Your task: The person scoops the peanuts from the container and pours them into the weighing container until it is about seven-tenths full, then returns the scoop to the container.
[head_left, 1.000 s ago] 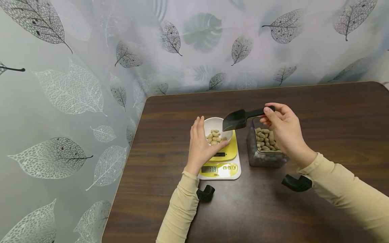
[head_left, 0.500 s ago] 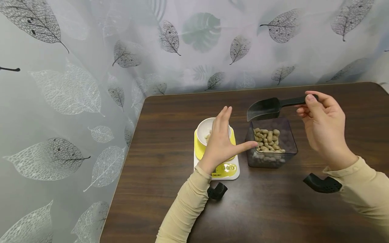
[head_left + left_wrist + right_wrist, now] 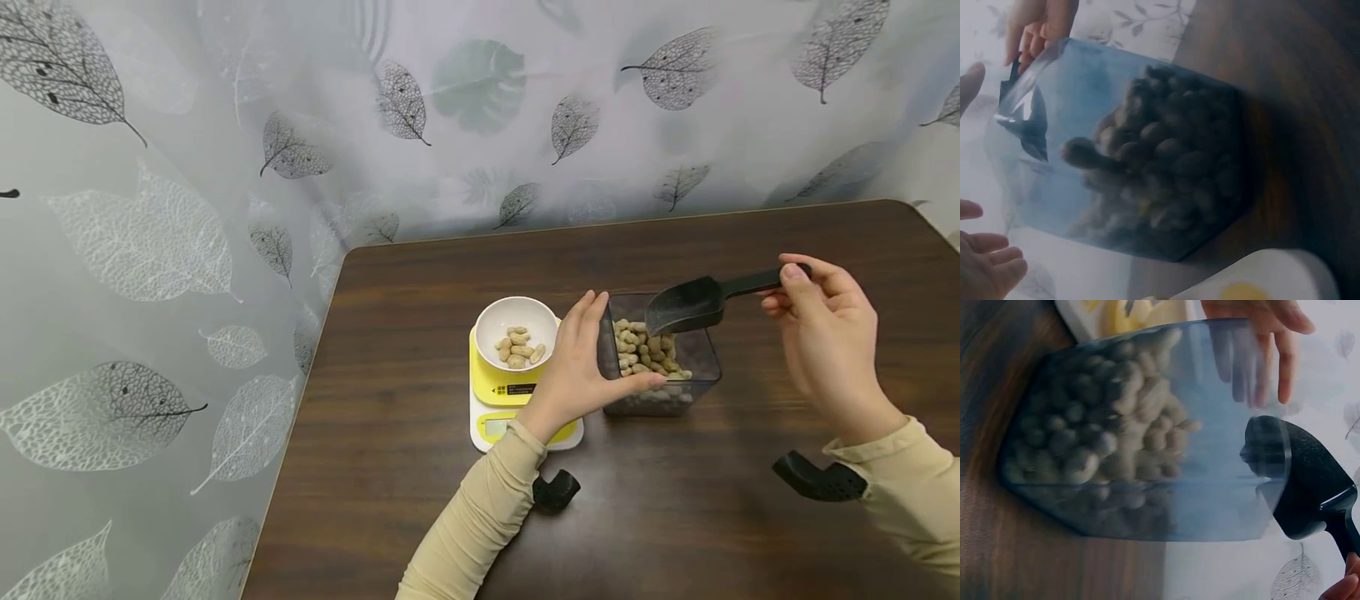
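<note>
In the head view my right hand [image 3: 832, 342] pinches the end of a black scoop's handle. The scoop [image 3: 686, 307] hangs tilted over a clear dark bin [image 3: 701, 367], its blade overlapping the rim. Unshelled peanuts [image 3: 637, 346] fill the lower part of the bin; the right wrist view shows the heaped peanuts [image 3: 1129, 419] through the wall. At the bin's left side is my left hand [image 3: 573, 371], fingers straight and thumb spread across the near rim. In the left wrist view the scoop blade [image 3: 1030, 122] dips at the bin's mouth.
A white bowl [image 3: 487, 325] with several peanuts stands on a yellow-and-white kitchen scale [image 3: 483, 392], left of the bin. My left forearm covers part of the scale's front. Behind the brown table [image 3: 390, 333] hangs a leaf-patterned curtain [image 3: 480, 167].
My left hand has left the bowl and moved right to the bin. The scoop has moved from above the bowl to the right, then down into the bin's mouth.
</note>
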Motion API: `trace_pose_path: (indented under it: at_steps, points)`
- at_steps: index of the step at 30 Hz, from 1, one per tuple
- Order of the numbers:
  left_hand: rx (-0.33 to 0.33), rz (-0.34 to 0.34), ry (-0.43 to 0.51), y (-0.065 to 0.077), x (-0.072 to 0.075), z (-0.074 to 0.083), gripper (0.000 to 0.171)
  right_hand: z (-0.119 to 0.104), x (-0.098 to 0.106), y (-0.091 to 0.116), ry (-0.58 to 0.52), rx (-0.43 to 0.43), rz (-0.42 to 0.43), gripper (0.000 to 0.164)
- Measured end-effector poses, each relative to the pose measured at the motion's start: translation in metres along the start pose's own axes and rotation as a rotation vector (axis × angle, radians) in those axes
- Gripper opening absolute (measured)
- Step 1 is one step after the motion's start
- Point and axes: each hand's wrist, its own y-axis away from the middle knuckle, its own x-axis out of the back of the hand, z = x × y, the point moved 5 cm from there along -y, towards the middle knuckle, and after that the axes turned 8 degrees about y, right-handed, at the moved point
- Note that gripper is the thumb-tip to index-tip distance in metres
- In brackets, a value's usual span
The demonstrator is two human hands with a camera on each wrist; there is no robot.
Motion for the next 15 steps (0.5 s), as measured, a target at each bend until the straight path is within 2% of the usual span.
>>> trace_pose_path:
  at_steps: [9,12,15]
  points:
    - [0.030,-0.018,-0.024,-0.001,-0.013,-0.008,0.100,0.004,0.001,0.005,0.377,0.040,0.017,0.028]
    - [0.048,-0.023,-0.015,-0.001,-0.015,-0.010,0.100,0.000,-0.004,0.004,0.642,0.088,0.019,0.028]
    - [0.065,-0.030,-0.001,0.000,-0.017,-0.012,0.100,-0.005,-0.009,0.006,0.941,0.173,0.005,0.029]
